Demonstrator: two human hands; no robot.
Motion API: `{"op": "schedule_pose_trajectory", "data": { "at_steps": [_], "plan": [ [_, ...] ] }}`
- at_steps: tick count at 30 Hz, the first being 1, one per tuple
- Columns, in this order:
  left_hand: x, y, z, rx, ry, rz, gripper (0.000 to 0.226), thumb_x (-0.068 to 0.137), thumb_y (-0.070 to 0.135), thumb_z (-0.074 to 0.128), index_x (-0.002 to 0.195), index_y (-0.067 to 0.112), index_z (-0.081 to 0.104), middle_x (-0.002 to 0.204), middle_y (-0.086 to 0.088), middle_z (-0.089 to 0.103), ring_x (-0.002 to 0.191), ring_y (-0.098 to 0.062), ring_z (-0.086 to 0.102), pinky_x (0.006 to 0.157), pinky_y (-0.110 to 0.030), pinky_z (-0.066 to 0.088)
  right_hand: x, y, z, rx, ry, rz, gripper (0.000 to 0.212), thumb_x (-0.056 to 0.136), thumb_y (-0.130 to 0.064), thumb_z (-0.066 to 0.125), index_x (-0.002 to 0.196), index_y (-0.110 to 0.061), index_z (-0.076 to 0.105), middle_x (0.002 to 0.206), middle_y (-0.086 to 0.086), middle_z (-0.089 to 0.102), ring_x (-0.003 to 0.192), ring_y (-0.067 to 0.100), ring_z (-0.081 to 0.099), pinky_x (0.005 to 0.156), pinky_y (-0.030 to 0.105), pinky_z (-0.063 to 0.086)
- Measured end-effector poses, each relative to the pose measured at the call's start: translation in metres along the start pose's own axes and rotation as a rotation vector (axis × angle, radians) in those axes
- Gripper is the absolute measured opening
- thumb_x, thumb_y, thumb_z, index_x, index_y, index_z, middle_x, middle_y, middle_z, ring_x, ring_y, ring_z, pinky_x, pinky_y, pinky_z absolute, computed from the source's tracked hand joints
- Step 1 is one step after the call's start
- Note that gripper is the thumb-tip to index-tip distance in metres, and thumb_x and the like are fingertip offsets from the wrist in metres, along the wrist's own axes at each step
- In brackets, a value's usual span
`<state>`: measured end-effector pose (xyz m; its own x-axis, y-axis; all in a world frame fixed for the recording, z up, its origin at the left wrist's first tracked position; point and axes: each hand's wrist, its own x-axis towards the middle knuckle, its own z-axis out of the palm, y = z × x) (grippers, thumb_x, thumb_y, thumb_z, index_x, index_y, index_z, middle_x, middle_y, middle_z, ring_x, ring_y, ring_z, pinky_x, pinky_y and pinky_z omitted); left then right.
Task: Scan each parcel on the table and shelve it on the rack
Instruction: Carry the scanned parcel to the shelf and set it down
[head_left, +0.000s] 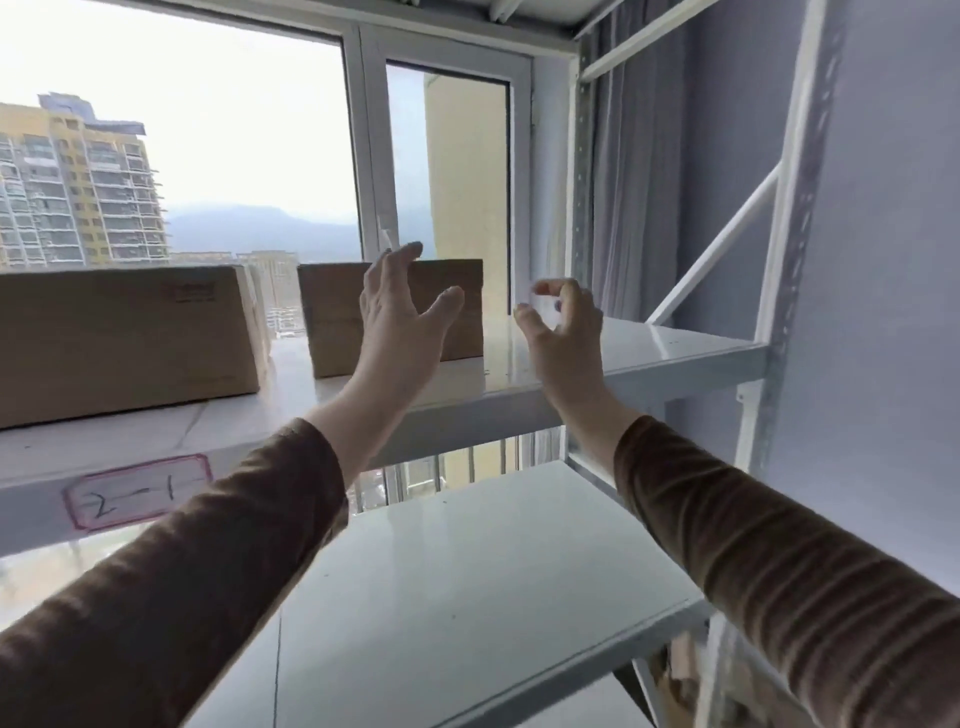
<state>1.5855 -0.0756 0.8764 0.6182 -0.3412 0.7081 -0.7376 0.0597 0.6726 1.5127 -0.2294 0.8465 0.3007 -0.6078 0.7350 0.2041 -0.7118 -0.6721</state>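
A small brown cardboard parcel stands on the upper white shelf of the rack. A larger brown parcel stands to its left on the same shelf. My left hand hovers in front of the small parcel, fingers spread and holding nothing. My right hand is raised to the right of that parcel, above bare shelf, with loosely curled fingers that hold nothing. Both arms wear brown sleeves.
A pink-edged label reading 2-1 sits on the shelf's front edge. A lower white shelf lies below. The rack's white uprights and a diagonal brace stand at the right. A window and grey curtain are behind.
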Motion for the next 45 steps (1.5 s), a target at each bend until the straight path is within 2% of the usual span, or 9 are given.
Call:
{"op": "schedule_pose_trajectory", "data": {
  "at_steps": [7, 13, 16, 19, 28, 34, 40, 43, 45],
  "plan": [
    [-0.101, 0.021, 0.098, -0.246, -0.32, 0.037, 0.052, 0.1, 0.026, 0.064, 0.148, 0.029, 0.042, 0.15, 0.006, 0.04, 0.134, -0.013, 0.039, 0.113, -0.037, 0.036, -0.108, 0.033, -0.123, -0.208, 0.098, 0.049, 0.026, 0.098, -0.017, 0.062, 0.124, -0.014, 0.059, 0.122, -0.005, 0.054, 0.109, -0.008, 0.042, 0.093, 0.002, 0.029],
    [-0.197, 0.017, 0.199, -0.343, -0.628, -0.024, 0.052, 0.1, 0.027, 0.065, 0.148, 0.027, 0.044, 0.155, 0.006, 0.039, 0.136, -0.007, 0.034, 0.111, -0.022, 0.042, -0.196, 0.084, -0.242, -0.391, 0.192, 0.326, 0.022, 0.101, -0.021, 0.06, 0.122, -0.024, 0.057, 0.124, -0.008, 0.053, 0.121, 0.013, 0.044, 0.096, 0.028, 0.035],
    [-0.243, 0.016, 0.249, -0.362, -0.765, -0.112, 0.051, 0.098, 0.033, 0.065, 0.145, 0.03, 0.046, 0.152, 0.005, 0.045, 0.138, -0.019, 0.044, 0.115, -0.05, 0.042, -0.233, 0.107, -0.299, -0.426, 0.28, 0.471, 0.022, 0.1, -0.021, 0.06, 0.12, -0.027, 0.058, 0.12, -0.016, 0.052, 0.124, 0.012, 0.046, 0.098, 0.031, 0.038],
    [-0.287, 0.016, 0.301, -0.352, -0.878, -0.177, 0.051, 0.096, 0.03, 0.067, 0.144, 0.028, 0.048, 0.144, 0.005, 0.048, 0.138, -0.02, 0.045, 0.117, -0.052, 0.038, -0.265, 0.133, -0.356, -0.444, 0.36, 0.603, 0.021, 0.096, -0.027, 0.061, 0.117, -0.03, 0.06, 0.119, -0.015, 0.055, 0.122, 0.016, 0.051, 0.1, 0.038, 0.046],
    [-0.404, 0.001, 0.445, -0.181, -1.15, -0.39, 0.058, 0.097, 0.023, 0.067, 0.15, 0.015, 0.046, 0.143, 0.001, 0.053, 0.125, -0.012, 0.052, 0.098, -0.029, 0.04, -0.359, 0.222, -0.498, -0.433, 0.365, 1.044, 0.035, 0.1, -0.025, 0.063, 0.134, -0.024, 0.053, 0.125, -0.007, 0.053, 0.113, 0.014, 0.056, 0.086, 0.026, 0.048],
    [-0.441, -0.027, 0.512, -0.031, -1.274, -0.659, 0.083, 0.096, 0.039, 0.069, 0.163, 0.017, 0.024, 0.163, -0.009, 0.039, 0.143, -0.029, 0.045, 0.115, -0.044, 0.042, -0.392, 0.267, -0.543, -0.159, 0.3, 1.367, 0.072, 0.103, -0.025, 0.062, 0.164, -0.019, 0.025, 0.163, -0.001, 0.037, 0.149, 0.025, 0.038, 0.121, 0.042, 0.033],
    [-0.455, -0.039, 0.546, 0.027, -1.331, -0.735, 0.076, 0.1, 0.036, 0.066, 0.162, 0.014, 0.027, 0.154, -0.007, 0.049, 0.128, -0.026, 0.055, 0.101, -0.032, 0.043, -0.402, 0.292, -0.553, 0.043, 0.27, 1.468, 0.048, 0.107, -0.015, 0.056, 0.153, -0.02, 0.041, 0.136, -0.004, 0.055, 0.118, 0.017, 0.051, 0.101, 0.032, 0.038],
    [-0.463, -0.045, 0.556, -0.003, -1.412, -0.783, 0.076, 0.093, 0.05, 0.071, 0.158, 0.027, 0.039, 0.148, -0.003, 0.056, 0.128, -0.025, 0.059, 0.107, -0.039, 0.049, -0.412, 0.303, -0.56, 0.029, 0.292, 1.483, 0.048, 0.107, -0.022, 0.056, 0.153, -0.023, 0.041, 0.144, -0.004, 0.056, 0.128, 0.019, 0.053, 0.109, 0.036, 0.04],
    [-0.476, -0.04, 0.557, -0.071, -1.44, -0.809, 0.049, 0.094, 0.041, 0.072, 0.14, 0.031, 0.056, 0.123, 0.001, 0.069, 0.106, -0.017, 0.068, 0.085, -0.031, 0.057, -0.422, 0.304, -0.569, -0.027, 0.333, 1.478, 0.048, 0.108, -0.023, 0.055, 0.154, -0.023, 0.042, 0.15, -0.001, 0.055, 0.133, 0.021, 0.055, 0.114, 0.04, 0.043]
  ]
}}
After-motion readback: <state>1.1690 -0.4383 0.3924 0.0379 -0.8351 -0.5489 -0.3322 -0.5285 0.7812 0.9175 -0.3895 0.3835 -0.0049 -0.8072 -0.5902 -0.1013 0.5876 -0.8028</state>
